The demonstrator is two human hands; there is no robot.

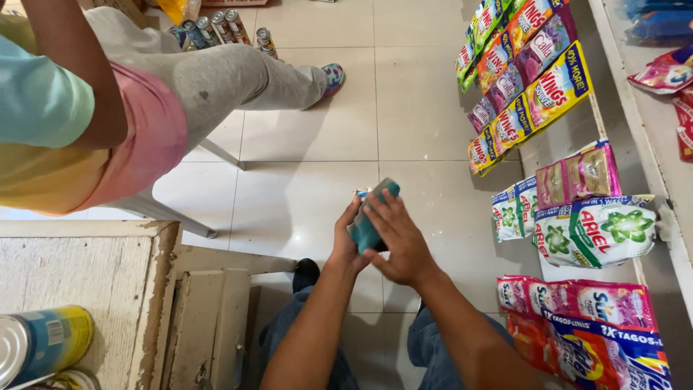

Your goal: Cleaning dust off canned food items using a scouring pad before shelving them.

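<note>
We see both hands meet over the tiled floor (404, 108), holding a small teal packet (367, 220) between them. The left hand (348, 242) cups it from below, fingers closed round its side; the right hand (397, 242) lies across its front, fingers spread flat — pressing on it. Hanging sachet strips (527, 79) and detergent bags (599, 231) fill the rack at right. Another person sits nearby, grey trouser leg (224, 79) stretched out.

Both hands grip one teal packet (369, 217) above the tiled floor (404, 94): left hand (346, 242) beneath, right hand (397, 242) over it. Sachet strips (527, 79) hang at right.
</note>
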